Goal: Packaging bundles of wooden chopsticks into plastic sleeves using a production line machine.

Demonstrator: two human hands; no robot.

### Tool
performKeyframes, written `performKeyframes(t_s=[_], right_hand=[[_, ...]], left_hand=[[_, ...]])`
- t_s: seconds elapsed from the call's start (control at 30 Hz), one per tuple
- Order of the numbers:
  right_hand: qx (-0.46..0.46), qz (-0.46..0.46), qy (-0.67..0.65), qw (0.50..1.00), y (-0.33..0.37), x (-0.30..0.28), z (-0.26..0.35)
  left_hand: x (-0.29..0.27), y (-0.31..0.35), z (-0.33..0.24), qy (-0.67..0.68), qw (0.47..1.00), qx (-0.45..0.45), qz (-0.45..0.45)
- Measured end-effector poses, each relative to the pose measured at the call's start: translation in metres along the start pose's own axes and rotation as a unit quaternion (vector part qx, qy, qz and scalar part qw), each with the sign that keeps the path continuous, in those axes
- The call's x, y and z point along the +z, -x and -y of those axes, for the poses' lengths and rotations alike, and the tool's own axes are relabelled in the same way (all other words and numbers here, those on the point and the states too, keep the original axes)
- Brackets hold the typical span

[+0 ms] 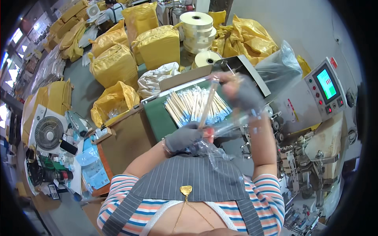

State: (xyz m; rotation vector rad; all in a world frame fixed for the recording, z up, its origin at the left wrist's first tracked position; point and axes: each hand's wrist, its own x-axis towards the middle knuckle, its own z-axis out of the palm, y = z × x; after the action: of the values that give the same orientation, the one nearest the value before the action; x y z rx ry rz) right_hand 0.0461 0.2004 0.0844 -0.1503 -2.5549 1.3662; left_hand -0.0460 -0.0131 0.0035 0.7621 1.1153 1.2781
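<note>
My left hand (187,136), in a grey glove with bare fingertips, closes on the lower end of a wooden stick pack (208,103) in clear wrap, held upright and slanting. My right hand (242,92), gloved the same way, is by the pack's upper end; motion smears its fingers, so its grip cannot be made out. Crumpled clear plastic film (216,151) hangs under my left hand and stretches toward my right forearm. Beyond my hands, a pile of wrapped wooden sticks (193,103) with blue-marked ends lies on a green belt (157,116).
A machine with a control screen (326,84) stands at right, its metal rollers (277,135) close to my right forearm. Film rolls (197,33) and yellow sacks (157,45) stand beyond the belt. A fan (49,133) sits at left. Another person (114,11) is far back.
</note>
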Motion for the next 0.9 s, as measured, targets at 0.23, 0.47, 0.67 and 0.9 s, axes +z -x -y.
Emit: performKeyframes(t_s=[0.23,0.47,0.67,0.9], right_hand=[[0.018,-0.162,-0.100,0.982,0.011,0.061,0.034],[0.137,-0.108,-0.203,0.963,-0.009,0.107,0.028],[-0.057,-0.484,-0.221,0.845,-0.010,-0.043,-0.117],[0.084,-0.376,-0.410,0.827,0.032,0.025,-0.134]], left_hand=[[-0.007,0.017,0.004,-0.057,0.983,0.112,-0.132],[-0.034,0.046,0.017,-0.014,0.976,0.104,-0.188],[-0.066,0.070,0.051,-0.019,0.954,0.184,-0.235],[-0.277,0.138,0.078,-0.331,0.632,0.192,-0.674]])
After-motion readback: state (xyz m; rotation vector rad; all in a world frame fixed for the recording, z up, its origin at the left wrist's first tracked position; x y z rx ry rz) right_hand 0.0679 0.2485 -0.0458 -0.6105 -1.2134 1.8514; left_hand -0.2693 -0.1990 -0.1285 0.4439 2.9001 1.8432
